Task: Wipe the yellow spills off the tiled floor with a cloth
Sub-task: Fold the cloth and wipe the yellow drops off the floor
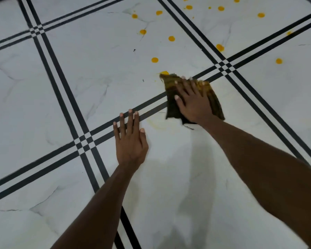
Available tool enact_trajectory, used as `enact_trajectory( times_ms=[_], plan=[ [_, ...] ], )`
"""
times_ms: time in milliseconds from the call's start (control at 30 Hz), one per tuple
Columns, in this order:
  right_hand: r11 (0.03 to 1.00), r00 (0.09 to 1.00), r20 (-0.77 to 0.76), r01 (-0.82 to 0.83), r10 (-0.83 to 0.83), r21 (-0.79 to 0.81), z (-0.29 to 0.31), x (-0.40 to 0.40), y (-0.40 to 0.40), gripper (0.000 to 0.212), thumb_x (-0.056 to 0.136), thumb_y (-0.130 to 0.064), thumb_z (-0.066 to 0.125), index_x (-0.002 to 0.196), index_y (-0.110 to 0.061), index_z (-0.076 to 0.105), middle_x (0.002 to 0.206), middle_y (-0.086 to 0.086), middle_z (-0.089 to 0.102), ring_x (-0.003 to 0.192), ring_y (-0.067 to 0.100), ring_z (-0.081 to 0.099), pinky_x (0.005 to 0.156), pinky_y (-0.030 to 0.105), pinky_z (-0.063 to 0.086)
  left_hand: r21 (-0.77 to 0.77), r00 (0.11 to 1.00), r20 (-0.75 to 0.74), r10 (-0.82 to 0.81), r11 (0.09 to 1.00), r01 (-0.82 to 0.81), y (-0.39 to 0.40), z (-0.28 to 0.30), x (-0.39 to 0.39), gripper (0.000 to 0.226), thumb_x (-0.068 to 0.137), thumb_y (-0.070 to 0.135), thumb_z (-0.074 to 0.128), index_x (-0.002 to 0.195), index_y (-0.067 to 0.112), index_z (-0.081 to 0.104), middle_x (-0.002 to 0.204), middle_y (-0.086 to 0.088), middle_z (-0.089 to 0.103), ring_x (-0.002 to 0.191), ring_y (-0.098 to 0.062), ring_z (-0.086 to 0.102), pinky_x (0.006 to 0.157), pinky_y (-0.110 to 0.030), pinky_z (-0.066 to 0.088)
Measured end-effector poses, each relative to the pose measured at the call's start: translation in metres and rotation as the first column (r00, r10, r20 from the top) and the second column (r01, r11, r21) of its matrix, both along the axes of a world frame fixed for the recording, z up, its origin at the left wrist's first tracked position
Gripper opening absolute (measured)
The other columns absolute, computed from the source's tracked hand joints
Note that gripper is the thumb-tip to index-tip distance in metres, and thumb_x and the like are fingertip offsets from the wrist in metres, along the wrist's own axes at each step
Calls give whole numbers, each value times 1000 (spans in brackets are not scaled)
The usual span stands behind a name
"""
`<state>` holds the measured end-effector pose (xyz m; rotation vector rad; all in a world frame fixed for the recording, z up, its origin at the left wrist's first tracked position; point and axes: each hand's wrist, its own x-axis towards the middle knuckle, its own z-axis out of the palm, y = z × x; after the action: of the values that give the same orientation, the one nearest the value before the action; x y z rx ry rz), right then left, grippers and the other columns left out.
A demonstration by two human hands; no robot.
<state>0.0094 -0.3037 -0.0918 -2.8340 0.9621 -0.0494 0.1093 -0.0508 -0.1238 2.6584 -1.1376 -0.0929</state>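
A dark green cloth (pixel 215 99), stained yellow at its far end, lies flat on the white tiled floor (pixel 101 72). My right hand (pixel 194 101) presses down on it with fingers spread. The cloth's far corner touches a yellow spill (pixel 164 72). Several more round yellow spills dot the tiles beyond, such as one (pixel 154 60) just ahead and another (pixel 279 61) to the right. A faint yellow smear (pixel 156 124) shows on the tile near the cloth's near edge. My left hand (pixel 130 139) rests flat on the floor, palm down, holding nothing.
Black double stripes (pixel 61 81) cross the white marble-look tiles in a grid. A few tiny dark specks (pixel 134 50) lie on the tile left of the spills. Shadows of my arms fall on the near tile.
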Motion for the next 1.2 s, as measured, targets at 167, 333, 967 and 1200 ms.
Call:
enact_trajectory(
  times_ms=[167, 333, 967, 1200],
  plan=[
    [944, 943, 46, -329, 330, -13, -8, 37, 87, 58, 110, -44, 25, 166, -28, 26, 175, 3, 20, 163, 31, 14, 129, 62, 8, 29, 1000, 23, -9, 1000, 9, 0, -1, 4, 59, 110, 36, 18, 167, 18, 16, 176, 0, 9, 163, -25, -1, 131, -54, 7],
    [951, 950, -26, -309, 310, 25, -2, -142, 106, 58, 111, -45, 28, 167, -30, 18, 177, -2, 10, 165, 25, 5, 131, 61, 4, 2, 999, -24, -29, 1000, 29, 2, 5, 1, 60, 110, 40, 15, 167, 21, 13, 176, 0, 6, 163, -26, -2, 131, -56, 7],
    [1000, 996, -90, -15, 17, 24, 0, -261, 64, 64, 107, -59, 25, 166, -37, 14, 176, -3, 14, 164, 26, 10, 129, 63, 6, -17, 999, -29, -25, 1000, 24, 3, 0, -1, 62, 109, 41, 16, 167, 19, 14, 176, -1, 8, 163, -29, 1, 131, -56, 1],
    [943, 944, 26, 327, -329, 55, 0, -134, -22, 65, 105, -55, 25, 163, -27, 29, 173, 9, 24, 162, 35, 16, 123, 73, 15, -37, 999, -9, -30, 999, 30, 2, -5, -2, 62, 109, 43, 13, 167, 21, 11, 176, -1, 8, 163, -27, -1, 131, -53, -2]
  ],
)
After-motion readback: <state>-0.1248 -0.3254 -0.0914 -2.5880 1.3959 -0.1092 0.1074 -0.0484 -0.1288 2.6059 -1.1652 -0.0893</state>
